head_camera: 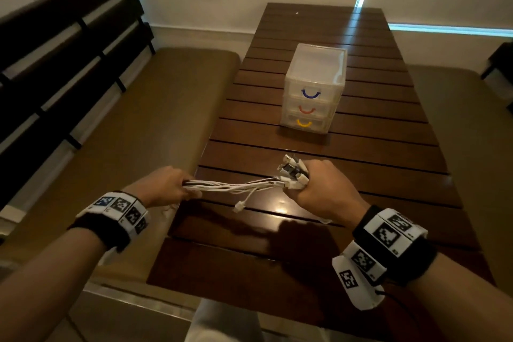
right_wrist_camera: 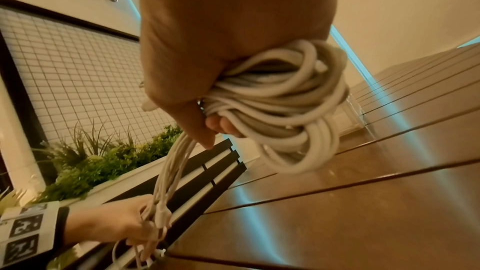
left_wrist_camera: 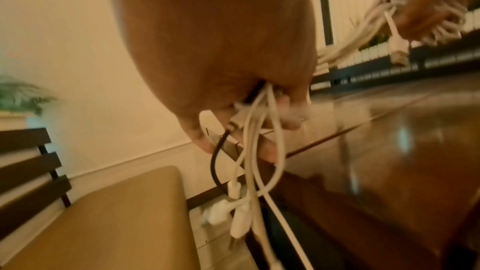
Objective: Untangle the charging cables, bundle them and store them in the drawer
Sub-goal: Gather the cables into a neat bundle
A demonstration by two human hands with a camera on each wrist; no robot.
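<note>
A bunch of mostly white charging cables stretches between my two hands above the near end of the wooden table. My right hand grips a coiled bundle of the cables, with several plug ends sticking up out of the fist. My left hand grips the other ends, off the table's left edge. In the left wrist view, white cable tails and one black cable dangle below its fingers. One loose white connector hangs from the middle of the span. The clear three-drawer unit stands mid-table, its drawers closed.
The drawers have a blue handle, a red handle and a yellow handle, top to bottom. Tan cushioned benches flank the table; a dark slatted backrest runs along the left. A planter with greenery sits behind it.
</note>
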